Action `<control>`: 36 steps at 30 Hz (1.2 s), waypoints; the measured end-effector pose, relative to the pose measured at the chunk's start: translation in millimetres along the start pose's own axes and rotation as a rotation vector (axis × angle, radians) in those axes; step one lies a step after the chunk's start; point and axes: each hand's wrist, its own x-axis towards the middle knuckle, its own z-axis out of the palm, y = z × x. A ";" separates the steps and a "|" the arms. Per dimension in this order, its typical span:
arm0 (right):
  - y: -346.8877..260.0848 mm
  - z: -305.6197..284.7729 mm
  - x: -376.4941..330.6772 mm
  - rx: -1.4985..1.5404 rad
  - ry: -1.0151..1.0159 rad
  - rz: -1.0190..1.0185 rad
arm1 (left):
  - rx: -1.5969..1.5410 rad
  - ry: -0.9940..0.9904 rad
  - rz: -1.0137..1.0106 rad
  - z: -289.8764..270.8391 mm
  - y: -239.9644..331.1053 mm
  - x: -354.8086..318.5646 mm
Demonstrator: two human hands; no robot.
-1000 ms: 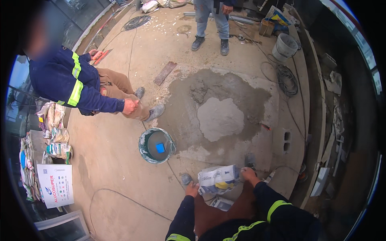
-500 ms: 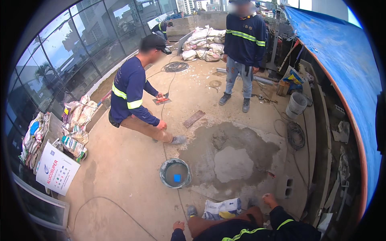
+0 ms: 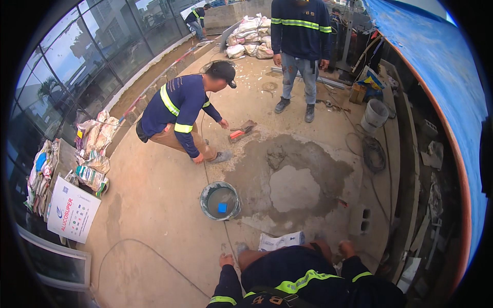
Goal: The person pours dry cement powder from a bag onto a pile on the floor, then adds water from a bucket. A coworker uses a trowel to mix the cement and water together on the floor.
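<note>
View change first: a second ago I look almost straight down, with the white sack (image 3: 280,240) pulled up against both hands. Now the camera tips upward and takes in the whole slab, and the sack lies on the floor with neither hand on it.

Left hand (image 3: 226,259): down on the concrete, nothing in it. It is too small here for me to tell whether the fingers are spread or curled.

Right hand (image 3: 345,248): also down at floor level, empty as far as I can see. I cannot tell the state of the fingers.

Sack: between the two hands, slightly ahead of the fingertips, nearer the left hand than the right, touching neither.

Ahead of the left fingers, near: grey bucket (image 3: 220,200) with a small blue thing inside. Ahead of the right fingers, near: grey block (image 3: 362,220) with two holes. Beyond the sack, between both hands' reach: wet grey patch (image 3: 292,179) on the slab.

Well beyond the fingers: crouching worker (image 3: 179,110) reaching toward a red-handled tool (image 3: 241,132), and a standing person (image 3: 300,31).

Judgement: the sack is let go and set down, so any handling of it is paused; both hands are bearing on the floor.
</note>
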 end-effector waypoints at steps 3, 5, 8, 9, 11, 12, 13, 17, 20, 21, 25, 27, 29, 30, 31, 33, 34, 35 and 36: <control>-12.5 5.7 5.4 0.324 -0.050 0.293 | 0.088 0.002 0.190 9.1 16.6 31.4; -35.2 4.6 2.3 0.523 -0.028 0.298 | 0.163 0.009 0.161 12.2 27.0 40.5; -75.9 1.9 0.8 0.586 0.076 0.326 | 0.327 0.117 0.088 21.4 36.1 40.0; -87.0 1.1 1.3 0.562 0.116 0.345 | 0.296 0.092 0.091 22.3 37.4 36.6; -101.7 0.8 1.8 0.564 0.108 0.311 | 0.264 0.100 0.154 24.2 39.7 29.0; -105.5 1.9 2.0 0.514 0.144 0.332 | 0.343 0.109 0.090 24.6 40.7 24.9; -107.6 3.5 3.5 0.529 0.107 0.285 | 0.282 0.112 0.153 22.8 40.3 19.7; -101.3 9.9 4.4 0.413 0.127 0.225 | 0.287 0.159 0.086 20.5 47.0 10.3; -93.1 14.2 3.6 -0.310 -0.044 -0.088 | 0.314 0.150 0.024 13.4 51.3 6.3; -90.4 15.9 2.8 -0.467 -0.066 -0.095 | 0.372 0.144 -0.047 9.9 53.7 4.8; -76.5 34.3 8.0 0.406 0.107 0.327 | 0.261 0.052 -0.040 9.3 71.1 5.9; -60.9 39.9 10.2 0.246 0.099 0.346 | 0.262 -0.027 -0.113 15.8 80.8 7.0; -42.6 41.1 9.0 -0.439 0.114 -0.160 | 0.231 -0.023 -0.050 23.3 92.9 11.8; -36.0 40.1 9.2 -0.842 0.080 -0.337 | 0.231 -0.022 -0.042 28.9 98.7 15.6; -31.0 39.8 6.2 -0.792 0.107 -0.400 | 0.135 -0.049 -0.051 32.6 100.9 16.7; -30.5 36.5 -0.2 -0.872 0.032 -0.362 | 0.210 -0.128 -0.006 40.5 105.7 21.9; -34.8 34.2 -5.0 -0.269 0.111 -0.186 | 0.246 -0.169 0.015 44.8 106.2 23.9; -42.8 35.3 -12.2 0.265 0.157 0.039 | 0.309 -0.179 0.053 49.4 106.0 25.5; -53.9 34.8 -17.6 0.801 0.197 0.260 | 0.369 -0.191 0.094 54.3 105.7 27.0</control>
